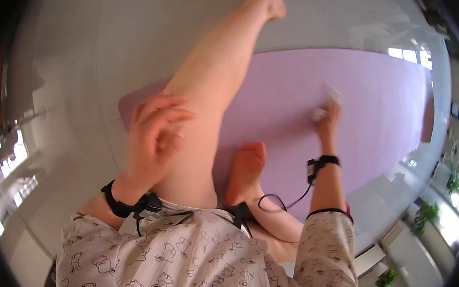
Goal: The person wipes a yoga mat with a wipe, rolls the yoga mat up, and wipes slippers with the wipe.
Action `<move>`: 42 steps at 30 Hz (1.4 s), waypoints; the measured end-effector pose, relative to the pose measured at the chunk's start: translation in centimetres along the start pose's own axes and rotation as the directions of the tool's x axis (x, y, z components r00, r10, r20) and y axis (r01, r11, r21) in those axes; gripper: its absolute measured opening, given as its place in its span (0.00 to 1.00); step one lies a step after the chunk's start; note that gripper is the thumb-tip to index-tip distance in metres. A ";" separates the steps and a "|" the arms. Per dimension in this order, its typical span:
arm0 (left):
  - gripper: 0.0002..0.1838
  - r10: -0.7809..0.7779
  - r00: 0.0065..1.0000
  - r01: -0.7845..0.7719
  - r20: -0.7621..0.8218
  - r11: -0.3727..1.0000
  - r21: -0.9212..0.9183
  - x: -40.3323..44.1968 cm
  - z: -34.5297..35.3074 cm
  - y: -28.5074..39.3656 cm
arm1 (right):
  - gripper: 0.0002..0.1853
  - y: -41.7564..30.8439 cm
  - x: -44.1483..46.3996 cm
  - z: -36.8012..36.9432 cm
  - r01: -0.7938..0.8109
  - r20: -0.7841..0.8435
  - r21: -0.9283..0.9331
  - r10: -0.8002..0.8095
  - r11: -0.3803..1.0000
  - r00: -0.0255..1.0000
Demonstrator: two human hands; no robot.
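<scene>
My right hand (329, 121) reaches out over the purple mat (374, 85), its fingers closed around a crumpled white cloth or tissue (319, 115). Motion blurs part of that white piece, so its exact kind is unclear. My left hand (158, 130) hovers at or rests lightly against my outstretched left leg (204, 82); contact is hard to judge. Its fingers are loosely curled and apart, with nothing seen in them. Beneath me my other foot (247, 169) is folded in, sole showing, on the mat.
Black bands with small devices sit on both wrists, and a dark cable (276, 201) loops near my right forearm. Shiny pale floor tiles (74, 66) surround the mat. Plants (425, 217), a white cabinet (415, 252) and bright windows stand to the right.
</scene>
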State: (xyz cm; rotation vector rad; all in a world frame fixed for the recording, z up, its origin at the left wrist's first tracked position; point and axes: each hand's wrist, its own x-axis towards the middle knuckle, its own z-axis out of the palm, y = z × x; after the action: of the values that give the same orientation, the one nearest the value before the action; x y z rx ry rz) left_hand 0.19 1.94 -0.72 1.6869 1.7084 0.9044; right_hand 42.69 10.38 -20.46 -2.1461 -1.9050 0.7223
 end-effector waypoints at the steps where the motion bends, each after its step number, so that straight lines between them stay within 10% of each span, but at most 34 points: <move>1: 0.10 0.107 0.990 -0.109 0.092 0.994 0.018 -0.1 -0.3 0.2 | 0.31 1.8 0.9 -2.4 -0.207 0.043 0.174 0.203 0.963 0.978; 2: 0.10 0.081 0.994 -0.083 0.079 0.996 0.015 -0.2 -0.4 0.1 | 0.33 3.6 0.3 -2.7 -0.148 -0.076 -0.181 0.136 0.972 0.988; 4: 0.12 0.155 0.973 -0.139 0.169 0.985 -0.101 0.1 -0.7 0.0 | 0.36 2.9 -1.4 -1.1 -0.076 -0.142 -0.298 0.034 0.951 0.989; 9: 0.12 0.240 0.945 -0.216 0.222 0.968 -0.127 0.6 -0.9 -1.3 | 0.37 -2.8 -7.9 3.0 -0.081 -0.160 -0.313 0.032 0.946 0.987; 13: 0.14 0.261 0.938 -0.240 0.230 0.964 -0.116 0.5 -0.3 -2.4 | 0.33 -7.8 -5.4 5.6 0.411 -0.096 -0.131 -0.424 0.902 0.901; 18: 0.14 0.247 0.950 -0.241 0.189 0.969 -0.057 -0.5 -0.4 -2.5 | 0.24 -15.6 0.2 5.4 0.771 0.420 -0.247 -0.653 0.587 0.631; 21: 0.14 0.226 0.964 -0.223 0.144 0.974 -0.031 -1.5 0.6 -2.5 | 0.26 -8.1 7.3 4.2 0.315 0.041 -0.351 -0.321 0.882 0.946; 24: 0.12 0.207 0.973 -0.214 0.107 0.974 0.066 -1.1 1.8 -2.1 | 0.25 -1.1 10.9 1.3 0.248 -0.017 -0.521 -0.301 0.817 0.954; 26: 0.12 0.187 0.974 -0.203 0.125 0.969 0.139 -0.8 2.2 -1.5 | 0.24 0.2 13.3 3.3 0.207 -0.155 0.087 -0.192 0.974 0.969; 28: 0.12 0.184 0.971 -0.210 0.154 0.962 0.175 -0.4 2.5 -0.8 | 0.24 -6.1 11.7 4.7 0.233 -0.276 0.052 -0.210 0.971 0.938; 32: 0.11 0.184 0.969 -0.224 0.167 0.938 0.266 0.0 2.2 -0.3 | 0.22 -18.6 3.3 10.7 0.639 0.066 -0.012 -0.637 0.769 0.768; 37: 0.08 0.157 0.978 -0.189 0.136 0.944 0.272 -0.2 2.3 -1.2 | 0.20 -12.8 -1.6 8.2 0.769 0.035 0.207 -0.790 0.604 0.612; 39: 0.08 0.137 0.986 -0.156 0.098 0.961 0.227 -0.5 2.6 -1.9 | 0.19 -7.7 -4.4 5.4 0.292 0.022 0.578 -0.372 0.762 0.928; 42: 0.08 0.187 0.982 -0.190 0.036 0.973 0.133 -0.4 2.9 -3.0 | 0.19 2.9 -8.4 3.4 0.215 -0.342 0.200 -0.138 0.956 0.930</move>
State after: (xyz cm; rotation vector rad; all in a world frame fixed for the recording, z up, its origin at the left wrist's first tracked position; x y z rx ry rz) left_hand 0.64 1.79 -4.88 1.9684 1.6476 0.8656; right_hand 43.19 1.13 -22.73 -1.7921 -1.7158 0.4922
